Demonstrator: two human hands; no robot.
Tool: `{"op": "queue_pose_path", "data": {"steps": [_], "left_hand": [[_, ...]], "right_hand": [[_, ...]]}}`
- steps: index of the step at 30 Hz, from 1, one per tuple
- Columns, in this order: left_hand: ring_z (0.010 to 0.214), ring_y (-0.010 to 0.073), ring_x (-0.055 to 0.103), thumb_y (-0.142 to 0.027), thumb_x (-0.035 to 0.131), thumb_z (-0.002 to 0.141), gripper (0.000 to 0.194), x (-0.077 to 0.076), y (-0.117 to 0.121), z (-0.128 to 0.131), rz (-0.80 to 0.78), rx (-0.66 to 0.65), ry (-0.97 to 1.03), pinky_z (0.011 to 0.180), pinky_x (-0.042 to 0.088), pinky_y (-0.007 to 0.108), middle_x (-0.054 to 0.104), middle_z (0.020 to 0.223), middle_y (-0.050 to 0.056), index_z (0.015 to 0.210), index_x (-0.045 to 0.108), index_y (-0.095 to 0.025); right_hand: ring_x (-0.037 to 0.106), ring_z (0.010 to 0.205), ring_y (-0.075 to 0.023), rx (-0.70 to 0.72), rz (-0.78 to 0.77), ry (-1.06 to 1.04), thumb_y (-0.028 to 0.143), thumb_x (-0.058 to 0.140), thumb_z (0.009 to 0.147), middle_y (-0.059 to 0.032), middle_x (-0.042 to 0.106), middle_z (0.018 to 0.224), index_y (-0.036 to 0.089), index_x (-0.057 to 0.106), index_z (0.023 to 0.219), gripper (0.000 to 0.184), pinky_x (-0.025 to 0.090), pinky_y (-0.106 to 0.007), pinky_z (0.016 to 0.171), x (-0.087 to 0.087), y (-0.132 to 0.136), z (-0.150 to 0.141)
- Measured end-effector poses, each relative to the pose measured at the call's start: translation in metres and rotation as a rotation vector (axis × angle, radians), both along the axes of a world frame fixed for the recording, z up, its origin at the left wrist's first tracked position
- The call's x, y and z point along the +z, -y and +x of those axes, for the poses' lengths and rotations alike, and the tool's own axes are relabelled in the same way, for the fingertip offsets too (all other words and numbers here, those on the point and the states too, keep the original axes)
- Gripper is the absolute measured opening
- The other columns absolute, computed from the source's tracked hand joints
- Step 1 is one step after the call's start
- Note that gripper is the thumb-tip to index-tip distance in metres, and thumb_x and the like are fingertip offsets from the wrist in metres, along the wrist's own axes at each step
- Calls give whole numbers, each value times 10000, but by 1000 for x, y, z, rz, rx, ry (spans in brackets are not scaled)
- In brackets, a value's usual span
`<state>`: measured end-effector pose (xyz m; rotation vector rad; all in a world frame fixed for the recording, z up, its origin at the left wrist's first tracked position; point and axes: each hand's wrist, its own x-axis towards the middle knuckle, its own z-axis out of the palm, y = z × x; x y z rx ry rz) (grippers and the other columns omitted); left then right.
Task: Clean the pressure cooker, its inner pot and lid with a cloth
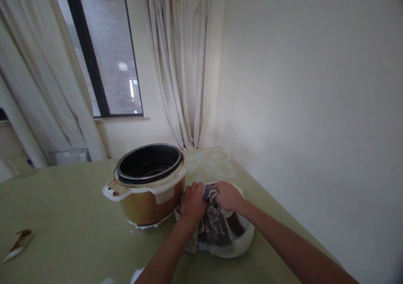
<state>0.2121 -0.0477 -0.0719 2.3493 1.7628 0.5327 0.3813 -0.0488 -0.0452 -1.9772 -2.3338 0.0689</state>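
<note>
A grey-brown patterned cloth point(214, 230) lies draped over a round white lid point(247, 245) on the table. My left hand point(194, 201) presses on the cloth's left side, its fingers curled over the fabric. Bunched cloth is gripped by my right hand point(229, 195) at the far side of the lid, with those fingertips partly hidden. Just left of the lid stands an electric pressure cooker base point(141, 206) with a gold body and a white rim, stained brown at its handle. A dark inner pot point(151, 166) sits inside it, uncovered.
All this rests on a greenish table point(78, 216) whose right edge runs along a white wall point(308, 86). A brown-stained white piece point(19, 245) lies at the left. White objects point(137, 275) show partly at the bottom edge. Curtains point(185, 65) and a window point(110, 48) are behind.
</note>
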Motion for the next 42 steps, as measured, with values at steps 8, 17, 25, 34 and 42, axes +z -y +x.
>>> {"op": "queue_pose_path", "data": {"steps": [8, 17, 25, 34, 42], "left_hand": [[1270, 361, 599, -356, 822, 823, 561, -64, 89, -11, 248, -406, -75, 1019, 513, 491, 677, 1449, 75, 1351, 643, -291], [1005, 250, 648, -400, 602, 1071, 179, -71, 105, 70, 724, -584, -13, 850, 505, 425, 760, 1103, 19, 1084, 703, -253], [1220, 283, 599, -104, 712, 848, 508, -57, 81, -37, 205, -231, -59, 999, 517, 399, 689, 1406, 3, 1304, 669, -325], [1129, 305, 657, -168, 666, 939, 323, -35, 80, 17, 300, -409, -144, 934, 567, 470, 728, 1298, 86, 1251, 698, -245], [1143, 329, 716, -296, 542, 1083, 382, -20, 58, 119, 376, -612, -230, 945, 560, 482, 777, 1280, 191, 1405, 723, -197]], "right_hand": [[772, 1123, -327, -157, 21, -3, 324, 310, 1149, -208, 799, 1171, 160, 798, 1129, 515, 557, -417, 944, -7, 2, -17], [775, 1072, -375, -153, 14, 19, 358, 220, 1162, -227, 746, 1208, 179, 613, 1417, 501, 582, -491, 848, -6, -11, -31], [720, 1123, -253, 263, -28, 35, 512, 492, 1111, -112, 750, 1256, 247, 730, 1274, 391, 524, -345, 948, 5, -24, 3], [763, 1054, -317, 151, 26, 113, 489, 462, 1081, -152, 801, 1171, 214, 770, 1184, 426, 528, -387, 865, 3, -23, -18], [781, 1058, -311, 222, -49, 184, 480, 470, 1071, -134, 824, 1149, 246, 782, 1226, 420, 540, -360, 819, 15, -31, -19]]}}
